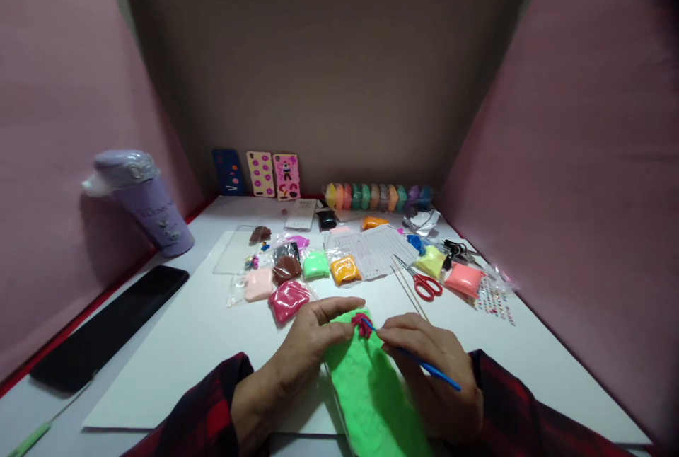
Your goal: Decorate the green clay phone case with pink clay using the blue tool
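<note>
My left hand (312, 335) grips the upper left edge of a long flat case covered in bright green clay (366, 386), thumb on top. A dark pink clay flower (361, 325) sits near the case's top end. In my right hand (432, 358) is a thin blue modelling tool (432, 370), held like a pen. Its tip touches the flower. The lower end of the case runs out of view. A packet of dark pink clay (289, 301) lies just beyond my left hand.
Several clay packets, such as an orange one (346, 269), lie beyond my hands. Red-handled scissors (426, 286) and wooden sticks (411, 291) rest by a paper sheet (374, 252). A purple bottle (151, 206) and black phone (111, 326) are at left. Decorated phone cases (260, 174) lean behind.
</note>
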Demonstrator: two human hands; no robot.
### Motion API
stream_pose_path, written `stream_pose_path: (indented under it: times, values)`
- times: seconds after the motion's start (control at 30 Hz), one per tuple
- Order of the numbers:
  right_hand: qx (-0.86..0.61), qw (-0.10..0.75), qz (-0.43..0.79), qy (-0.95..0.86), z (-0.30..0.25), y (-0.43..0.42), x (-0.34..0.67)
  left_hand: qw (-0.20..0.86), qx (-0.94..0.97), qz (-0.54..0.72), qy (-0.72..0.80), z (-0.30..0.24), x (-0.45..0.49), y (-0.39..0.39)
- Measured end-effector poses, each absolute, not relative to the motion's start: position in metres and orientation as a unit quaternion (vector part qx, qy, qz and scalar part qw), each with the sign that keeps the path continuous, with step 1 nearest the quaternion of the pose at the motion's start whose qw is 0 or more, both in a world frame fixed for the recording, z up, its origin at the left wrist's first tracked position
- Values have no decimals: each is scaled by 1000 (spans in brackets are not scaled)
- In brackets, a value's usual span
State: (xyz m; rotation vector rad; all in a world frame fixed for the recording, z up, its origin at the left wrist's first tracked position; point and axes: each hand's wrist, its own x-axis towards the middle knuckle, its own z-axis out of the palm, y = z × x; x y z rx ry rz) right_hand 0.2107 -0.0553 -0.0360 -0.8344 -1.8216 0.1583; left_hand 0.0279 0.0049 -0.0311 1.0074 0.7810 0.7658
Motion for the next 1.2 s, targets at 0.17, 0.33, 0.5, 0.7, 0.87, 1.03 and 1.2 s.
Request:
stream_pose_path:
  times: [0.17, 0.33, 0.5, 0.7, 0.87, 1.03, 1.2]
  values:
    - [-349, 539, 72, -764, -35, -56, 211, 736, 461, 343, 358, -30, 27, 4]
    - [-358, 541, 70, -758, -36, -57, 210, 735, 459, 345, 362, -29, 27, 4]
    - [-355, 546, 76, -755, -38, -57, 209, 740, 457, 341, 355, -32, 27, 5]
    - [-353, 547, 80, -755, -38, -56, 211, 739, 454, 341, 362, -32, 27, 5]
    - [-348, 539, 77, -763, -38, -55, 211, 737, 457, 338, 366, -32, 27, 5]
    - [-348, 540, 72, -763, -37, -56, 210, 739, 458, 337, 361, -32, 27, 6]
    - [-357, 549, 26, -756, -31, -61, 208, 741, 448, 341, 365, -31, 27, 6]
